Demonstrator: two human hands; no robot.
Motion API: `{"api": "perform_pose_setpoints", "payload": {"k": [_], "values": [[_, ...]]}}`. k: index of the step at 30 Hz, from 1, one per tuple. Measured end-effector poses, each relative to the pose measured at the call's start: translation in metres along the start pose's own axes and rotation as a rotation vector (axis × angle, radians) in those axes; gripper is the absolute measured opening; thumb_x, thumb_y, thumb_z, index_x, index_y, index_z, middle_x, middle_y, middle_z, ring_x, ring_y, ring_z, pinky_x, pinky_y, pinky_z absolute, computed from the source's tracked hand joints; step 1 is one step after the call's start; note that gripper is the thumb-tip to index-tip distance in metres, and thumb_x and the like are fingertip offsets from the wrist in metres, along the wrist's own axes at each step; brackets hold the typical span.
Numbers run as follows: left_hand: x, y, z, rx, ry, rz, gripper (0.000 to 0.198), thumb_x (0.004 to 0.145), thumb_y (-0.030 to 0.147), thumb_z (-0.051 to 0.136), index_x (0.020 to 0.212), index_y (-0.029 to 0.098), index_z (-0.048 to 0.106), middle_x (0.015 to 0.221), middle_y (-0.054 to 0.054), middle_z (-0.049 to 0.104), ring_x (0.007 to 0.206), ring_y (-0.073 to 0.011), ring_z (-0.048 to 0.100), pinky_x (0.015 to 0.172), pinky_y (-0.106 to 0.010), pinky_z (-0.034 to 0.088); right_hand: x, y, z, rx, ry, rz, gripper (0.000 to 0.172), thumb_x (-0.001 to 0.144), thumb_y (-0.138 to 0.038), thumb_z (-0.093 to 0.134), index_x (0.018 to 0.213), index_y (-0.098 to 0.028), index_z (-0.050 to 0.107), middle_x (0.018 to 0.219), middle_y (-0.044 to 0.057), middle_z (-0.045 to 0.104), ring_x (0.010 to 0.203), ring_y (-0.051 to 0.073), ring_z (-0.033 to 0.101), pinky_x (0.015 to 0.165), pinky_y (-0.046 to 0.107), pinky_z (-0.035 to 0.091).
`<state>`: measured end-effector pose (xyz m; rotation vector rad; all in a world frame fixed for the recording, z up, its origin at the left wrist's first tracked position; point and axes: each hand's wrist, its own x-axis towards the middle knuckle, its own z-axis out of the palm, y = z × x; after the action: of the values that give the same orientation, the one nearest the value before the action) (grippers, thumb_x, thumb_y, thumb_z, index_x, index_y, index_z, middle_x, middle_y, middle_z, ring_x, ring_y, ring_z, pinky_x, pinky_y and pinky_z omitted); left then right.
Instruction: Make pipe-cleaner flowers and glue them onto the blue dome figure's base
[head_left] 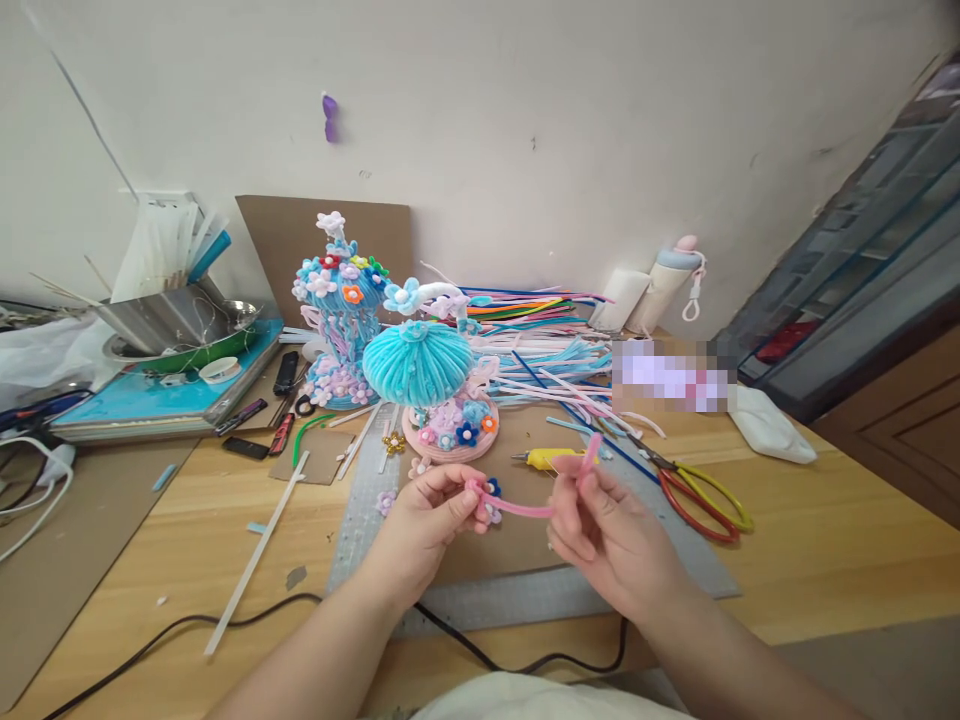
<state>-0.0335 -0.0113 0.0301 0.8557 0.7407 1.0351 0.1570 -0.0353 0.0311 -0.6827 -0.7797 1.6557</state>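
Observation:
A pink pipe cleaner (525, 510) stretches between my two hands over the cardboard on the grey mat. My left hand (442, 515) pinches its coiled end between thumb and fingers. My right hand (604, 525) is closed around the other end, whose tip sticks up past the thumb. Just beyond stands a turquoise pipe-cleaner lamp shape (420, 362) on a pink base (459, 450) covered with small flowers. Loose small flowers, one lilac (386, 502), lie near my left hand. Behind my right hand is a yellow-handled tool (547, 459) with a pointed metal tip, partly hidden.
Scissors (701, 500) with red and yellow handles lie at the right. Bundles of pipe cleaners (555, 355) spread along the back. A flower-covered blue piece (341, 310) stands back left. A glue stick (259, 550) lies left; a black cable (525, 667) crosses the front.

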Motion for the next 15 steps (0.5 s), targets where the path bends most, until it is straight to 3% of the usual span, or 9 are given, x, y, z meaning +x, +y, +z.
{"api": "perform_pose_setpoints", "payload": {"k": [2,4,8,15], "values": [[0.000,-0.002,-0.001,0.112,-0.030,0.078,0.019,0.071,0.028,0.073,0.083,0.013,0.069,0.071,-0.002,0.063,0.061,-0.0078,0.056,0.058,-0.020,0.046,-0.002,-0.001,0.003,-0.236,-0.047,0.061,0.020,0.085,-0.038,0.057,0.095,-0.021,0.057,0.049,-0.007,0.050,0.040,0.005,0.032,0.040,0.017,0.025],[0.000,-0.003,-0.002,0.216,-0.038,0.123,0.019,0.070,0.028,0.074,0.083,0.013,0.071,0.077,-0.003,0.064,0.064,-0.0086,0.055,0.060,-0.021,0.046,-0.004,-0.003,0.007,-0.513,-0.049,0.057,0.015,0.085,-0.033,0.057,0.083,-0.019,0.055,0.053,-0.005,0.050,0.045,0.007,0.037,0.044,0.019,0.027],[-0.001,-0.002,0.000,0.202,0.014,0.108,0.024,0.063,0.025,0.079,0.080,0.015,0.067,0.069,0.000,0.065,0.061,-0.0094,0.057,0.060,-0.022,0.047,-0.007,-0.005,0.015,-0.999,-0.015,-0.184,0.013,0.082,-0.024,0.054,0.072,-0.018,0.058,0.061,-0.002,0.050,0.056,0.011,0.044,0.052,0.023,0.033],[0.000,-0.002,-0.002,0.189,-0.013,0.140,0.023,0.059,0.021,0.081,0.073,0.014,0.064,0.069,0.000,0.067,0.064,-0.0110,0.060,0.063,-0.023,0.049,-0.007,-0.002,0.015,-1.158,0.018,-0.283,0.013,0.084,-0.021,0.050,0.074,-0.019,0.058,0.060,-0.001,0.052,0.054,0.012,0.046,0.049,0.023,0.033]]}}
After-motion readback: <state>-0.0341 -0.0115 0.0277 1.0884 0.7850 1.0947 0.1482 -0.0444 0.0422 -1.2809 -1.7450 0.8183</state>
